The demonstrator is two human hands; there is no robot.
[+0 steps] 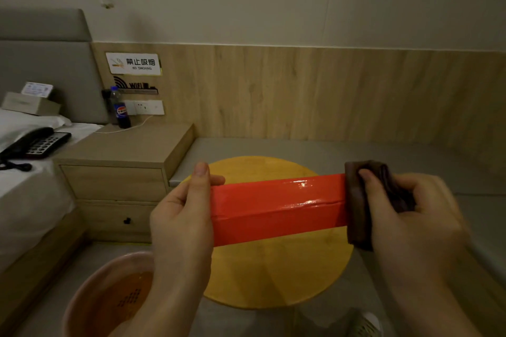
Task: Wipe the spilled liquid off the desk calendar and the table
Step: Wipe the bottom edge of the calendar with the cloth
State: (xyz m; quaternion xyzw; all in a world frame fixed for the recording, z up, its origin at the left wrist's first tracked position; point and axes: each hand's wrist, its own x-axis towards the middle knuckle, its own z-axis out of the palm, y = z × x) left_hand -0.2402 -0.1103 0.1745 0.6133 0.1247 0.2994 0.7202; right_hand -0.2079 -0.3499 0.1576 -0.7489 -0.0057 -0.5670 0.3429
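- Head view showed one red desk calendar held in the air over the round yellow bench, its long axis running left to right between the two hands.
- The left hand had its grip closed round the calendar's left end, thumb on top and fingers curled behind, so it carried the calendar.
- The right hand had its grip pinched on one folded brown cloth, thumb pressing the cloth onto the calendar's right end, with the cloth draped over the top face and down the front.
- From that grip the unwiped length of the calendar lay to the left, along the long axis; the right hand was the nearer one for wiping, and I judged the next stroke would travel leftward toward the holding hand.
- Glossy streaks showed on the top face and along the ridge near the right end, which I took for liquid left on it; the bench had no puddle I could make out.
- Counted: one calendar, one cloth, two hands, one bench.
- One pink basin stood on the floor off the bench's near-left edge; a nightstand with one cola bottle stood beyond its far-left edge.
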